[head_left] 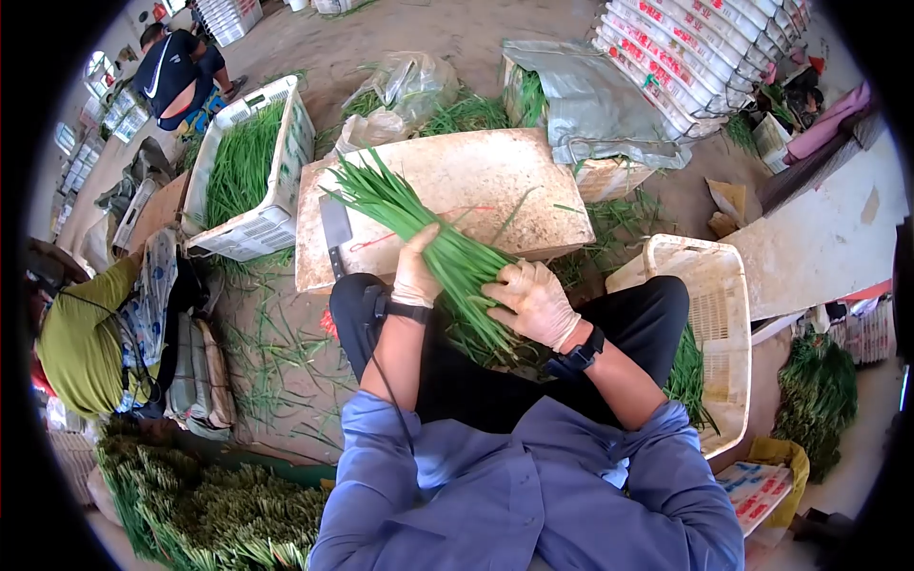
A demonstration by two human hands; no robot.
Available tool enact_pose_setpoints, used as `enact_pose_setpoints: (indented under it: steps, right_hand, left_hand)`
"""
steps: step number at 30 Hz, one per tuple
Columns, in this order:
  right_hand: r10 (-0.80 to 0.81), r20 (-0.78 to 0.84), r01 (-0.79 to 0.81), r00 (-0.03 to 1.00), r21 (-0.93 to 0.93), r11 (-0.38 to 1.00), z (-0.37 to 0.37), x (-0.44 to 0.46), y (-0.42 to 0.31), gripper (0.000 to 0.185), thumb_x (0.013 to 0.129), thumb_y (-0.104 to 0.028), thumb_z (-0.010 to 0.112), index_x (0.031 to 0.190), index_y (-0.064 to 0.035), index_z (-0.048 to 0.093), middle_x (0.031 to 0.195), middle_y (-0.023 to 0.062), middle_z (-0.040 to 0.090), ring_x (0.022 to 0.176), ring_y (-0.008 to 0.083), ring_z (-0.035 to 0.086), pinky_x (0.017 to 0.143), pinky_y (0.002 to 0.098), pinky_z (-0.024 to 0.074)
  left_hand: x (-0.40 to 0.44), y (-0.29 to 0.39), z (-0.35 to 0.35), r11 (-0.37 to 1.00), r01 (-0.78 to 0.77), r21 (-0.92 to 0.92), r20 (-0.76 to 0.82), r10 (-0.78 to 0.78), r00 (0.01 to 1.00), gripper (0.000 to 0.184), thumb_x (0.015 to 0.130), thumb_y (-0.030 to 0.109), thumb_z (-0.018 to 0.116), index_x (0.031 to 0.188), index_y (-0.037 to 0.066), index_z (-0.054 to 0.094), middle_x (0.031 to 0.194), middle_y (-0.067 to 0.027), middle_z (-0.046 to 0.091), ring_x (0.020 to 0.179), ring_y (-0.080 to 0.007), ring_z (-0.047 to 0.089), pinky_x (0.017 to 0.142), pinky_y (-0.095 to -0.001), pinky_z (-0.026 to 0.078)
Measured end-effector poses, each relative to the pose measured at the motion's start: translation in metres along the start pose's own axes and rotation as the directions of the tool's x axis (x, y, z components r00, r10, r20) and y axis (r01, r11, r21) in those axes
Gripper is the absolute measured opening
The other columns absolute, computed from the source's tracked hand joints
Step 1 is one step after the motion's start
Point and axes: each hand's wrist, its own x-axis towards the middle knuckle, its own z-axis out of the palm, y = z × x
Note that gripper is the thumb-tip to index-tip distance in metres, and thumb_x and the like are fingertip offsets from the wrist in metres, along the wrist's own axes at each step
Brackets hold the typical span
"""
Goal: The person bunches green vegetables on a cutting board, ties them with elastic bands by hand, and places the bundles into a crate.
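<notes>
A thick bunch of green chives [405, 207] slants over my lap, its far leaf ends above the low white board [543, 176]. Wrapped round the bunch near its middle is my left hand [416, 273], in a pale glove. Lower down, my gloved right hand [535, 300] grips the same bunch from the right side, fingers curled on the leaves. On the board's left part lies a cleaver [336, 226] with a dark handle. A thin red tie [376, 240] lies beside it, partly hidden by the chives.
A white crate [257, 228] of chives stands left of the board, another crate [728, 347] at my right. A grey cover [600, 105] drapes a box behind. Chive heaps [219, 509] lie front left. Two people, one in a green top [90, 328], sit at left.
</notes>
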Motion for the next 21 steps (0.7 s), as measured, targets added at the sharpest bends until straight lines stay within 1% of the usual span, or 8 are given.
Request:
enact_pose_setpoints:
  steps: [2, 5, 8, 10, 11, 12, 15, 21]
  right_hand:
    - [-0.047, 0.005, 0.048, 0.999, -0.070, 0.996, -0.003, 0.006, -0.003, 0.020, 0.080, -0.024, 0.085, 0.099, -0.0179, 0.079, 0.095, 0.0011, 0.059, 0.094, 0.0244, 0.063, 0.083, 0.0409, 0.0522]
    - [0.131, -0.153, -0.101, 0.980, 0.190, 0.977, 0.000, 0.010, 0.010, 0.015, 0.083, -0.023, 0.086, 0.094, -0.0151, 0.081, 0.092, 0.0010, 0.062, 0.088, 0.0255, 0.065, 0.078, 0.0413, 0.0540]
    - [0.452, -0.232, -0.238, 0.861, 0.601, 0.763, -0.025, 0.019, 0.018, 0.012, 0.092, -0.012, 0.082, 0.102, -0.0051, 0.082, 0.095, 0.0043, 0.072, 0.088, 0.0178, 0.068, 0.078, 0.0318, 0.0548]
    - [0.589, -0.272, -0.257, 0.761, 0.707, 0.659, -0.050, 0.021, 0.022, 0.008, 0.098, -0.009, 0.078, 0.102, -0.0028, 0.081, 0.095, 0.0038, 0.072, 0.089, 0.0123, 0.066, 0.080, 0.0279, 0.0535]
    - [0.639, -0.176, -0.287, 0.748, 0.783, 0.551, -0.061, 0.018, 0.029, 0.010, 0.101, -0.011, 0.075, 0.101, -0.0017, 0.080, 0.095, 0.0024, 0.071, 0.088, 0.0112, 0.065, 0.081, 0.0281, 0.0533]
    - [0.590, 0.046, -0.388, 0.806, 0.793, 0.469, -0.077, 0.017, 0.031, 0.012, 0.101, -0.013, 0.075, 0.100, -0.0013, 0.078, 0.091, 0.0059, 0.071, 0.085, 0.0144, 0.067, 0.080, 0.0327, 0.0550]
    - [0.171, 0.239, -0.267, 0.956, 0.463, 0.845, -0.055, 0.005, 0.034, 0.015, 0.095, -0.019, 0.077, 0.099, -0.0045, 0.077, 0.087, 0.0153, 0.072, 0.085, 0.0318, 0.073, 0.078, 0.0425, 0.0572]
    - [0.317, 0.294, -0.398, 0.902, 0.280, 0.873, 0.014, -0.006, -0.009, 0.032, 0.086, -0.031, 0.078, 0.111, -0.0113, 0.076, 0.088, 0.0129, 0.076, 0.083, 0.0346, 0.074, 0.074, 0.0448, 0.0585]
  left_hand:
    - [-0.003, 0.004, 0.003, 1.000, 0.001, -0.006, 0.008, -0.001, 1.000, 0.035, 0.096, 0.020, 0.076, 0.125, 0.002, 0.067, 0.109, -0.0181, 0.076, 0.112, -0.0434, 0.073, 0.102, -0.0602, 0.058]
    - [-0.006, 0.007, 0.001, 1.000, -0.013, -0.026, -0.050, 0.011, 0.999, 0.036, 0.095, 0.019, 0.076, 0.125, 0.001, 0.067, 0.111, -0.0191, 0.076, 0.112, -0.0438, 0.073, 0.103, -0.0607, 0.058]
    - [-0.007, 0.010, -0.006, 0.999, -0.022, -0.033, -0.119, 0.018, 0.993, 0.036, 0.095, 0.019, 0.076, 0.125, 0.001, 0.067, 0.111, -0.0197, 0.076, 0.111, -0.0440, 0.073, 0.103, -0.0614, 0.057]
    - [-0.005, 0.010, -0.017, 1.000, -0.023, -0.020, -0.158, 0.020, 0.987, 0.036, 0.095, 0.019, 0.076, 0.125, 0.002, 0.067, 0.110, -0.0195, 0.076, 0.110, -0.0436, 0.073, 0.102, -0.0618, 0.057]
    - [-0.005, 0.011, -0.020, 0.999, -0.029, -0.026, -0.159, 0.024, 0.987, 0.035, 0.095, 0.019, 0.076, 0.124, 0.002, 0.067, 0.110, -0.0191, 0.076, 0.110, -0.0433, 0.073, 0.101, -0.0618, 0.058]
    - [-0.005, 0.013, -0.021, 0.999, -0.033, -0.030, -0.159, 0.028, 0.987, 0.035, 0.094, 0.018, 0.076, 0.124, 0.002, 0.067, 0.109, -0.0186, 0.076, 0.109, -0.0429, 0.073, 0.101, -0.0618, 0.058]
    - [-0.003, 0.015, -0.020, 0.998, -0.037, -0.049, -0.193, 0.027, 0.981, 0.033, 0.094, 0.018, 0.077, 0.123, 0.003, 0.068, 0.107, -0.0170, 0.075, 0.108, -0.0412, 0.073, 0.100, -0.0607, 0.058]
    - [-0.009, 0.012, -0.013, 0.995, -0.084, -0.056, -0.172, 0.073, 0.982, 0.032, 0.094, 0.016, 0.076, 0.122, 0.003, 0.068, 0.107, -0.0160, 0.075, 0.106, -0.0385, 0.074, 0.100, -0.0561, 0.059]
